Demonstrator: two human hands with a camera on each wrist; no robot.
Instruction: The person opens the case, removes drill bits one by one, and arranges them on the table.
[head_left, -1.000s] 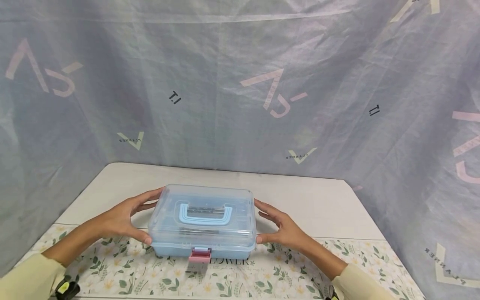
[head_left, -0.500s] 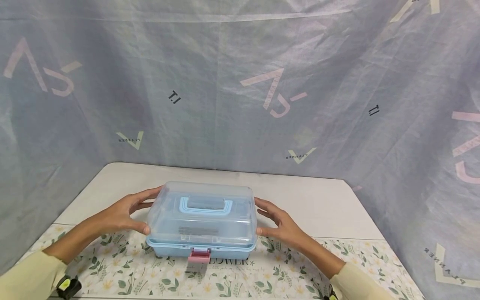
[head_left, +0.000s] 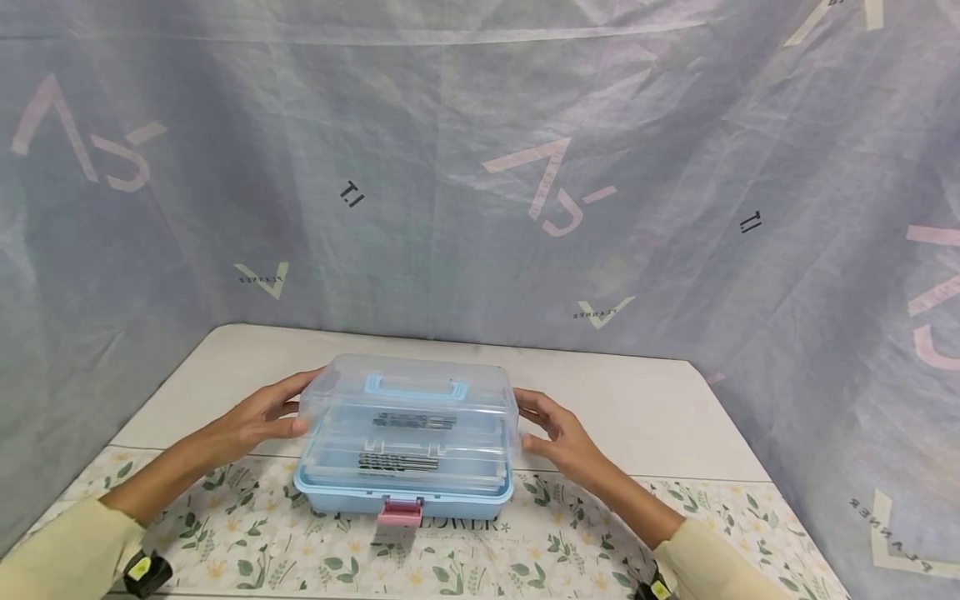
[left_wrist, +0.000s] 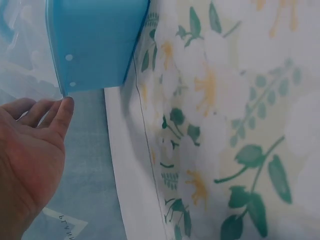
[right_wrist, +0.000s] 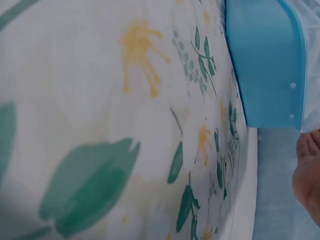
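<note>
A light blue plastic storage box [head_left: 337, 502] sits on the table with its clear lid [head_left: 480, 379] tilted partly up at the front. Inside lie two groups of drill bits [head_left: 397, 462], one behind the other. My left hand [head_left: 258, 423] grips the lid's left side, thumb towards the front and fingers further back. On the opposite side, my right hand [head_left: 566, 435] holds the lid in the same way. A blue carry handle [head_left: 416, 393] lies on the lid top, and a pink latch [head_left: 401, 512] hangs at the box front. Both wrist views show fingertips right at the lid edge.
A floral mat [head_left: 300, 558] with printed lettering covers the front of the white table [head_left: 600, 392]. Grey patterned curtains [head_left: 420, 183] hang close behind the table and along both sides.
The lid has swung up and back from the box front, with both hands rising alongside it. The drill bits inside now show more clearly. The base has stayed put.
</note>
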